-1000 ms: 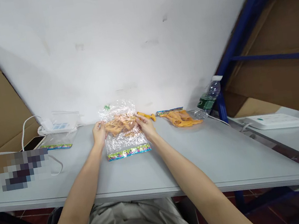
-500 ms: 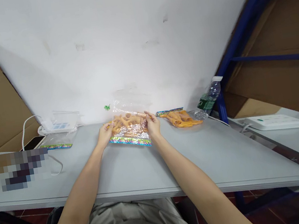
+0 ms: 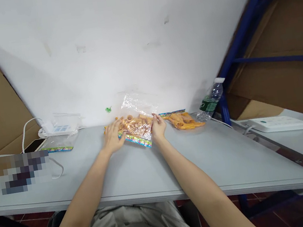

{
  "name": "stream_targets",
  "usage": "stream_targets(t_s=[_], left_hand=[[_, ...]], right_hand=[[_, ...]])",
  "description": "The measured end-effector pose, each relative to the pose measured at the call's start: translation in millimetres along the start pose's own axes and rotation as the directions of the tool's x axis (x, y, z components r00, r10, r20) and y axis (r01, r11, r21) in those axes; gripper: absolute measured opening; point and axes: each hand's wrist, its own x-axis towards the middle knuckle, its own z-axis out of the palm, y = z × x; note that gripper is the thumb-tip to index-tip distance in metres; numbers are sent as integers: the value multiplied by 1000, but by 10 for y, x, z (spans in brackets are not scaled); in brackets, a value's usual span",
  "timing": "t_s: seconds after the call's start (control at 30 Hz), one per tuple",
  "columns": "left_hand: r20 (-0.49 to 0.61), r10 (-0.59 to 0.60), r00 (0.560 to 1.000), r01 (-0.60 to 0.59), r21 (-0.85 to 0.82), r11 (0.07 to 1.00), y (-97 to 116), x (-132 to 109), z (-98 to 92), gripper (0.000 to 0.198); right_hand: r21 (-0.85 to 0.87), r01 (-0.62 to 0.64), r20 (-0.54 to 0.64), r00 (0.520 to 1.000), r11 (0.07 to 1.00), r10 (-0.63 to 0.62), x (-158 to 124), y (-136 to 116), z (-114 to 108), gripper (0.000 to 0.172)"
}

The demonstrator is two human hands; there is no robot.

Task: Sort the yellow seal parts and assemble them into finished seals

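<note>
Shifted: left hand (image 3: 112,138), now spread over left side of clear bag (image 3: 133,100), any hold hard to tell | right hand (image 3: 159,128): fingers curled, pinching its right edge | clear bag: slanted, orange pieces (image 3: 129,118) inside, between hands above table (image 3: 138,175)

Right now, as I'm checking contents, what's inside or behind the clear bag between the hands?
Orange pieces show through the clear bag; which are inside and which behind, I can't tell. The left hand and patterned strip cover whatever lies beneath them.

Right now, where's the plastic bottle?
The bottle is on the head view's right, between the right-hand orange-filled bag and the blue frame.
</note>
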Motion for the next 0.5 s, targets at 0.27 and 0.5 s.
stream_targets(t_s=[0.27,0.5], left_hand=[[347,294,891,-380,212,900,213,-12,348,70],[238,159,958,-216,236,947,-25,250,70,61]], right_hand=[[41,9,-172,985,999,-2,11,-5,46,56],[149,-53,16,999,987,51,-77,-96,92,64]])
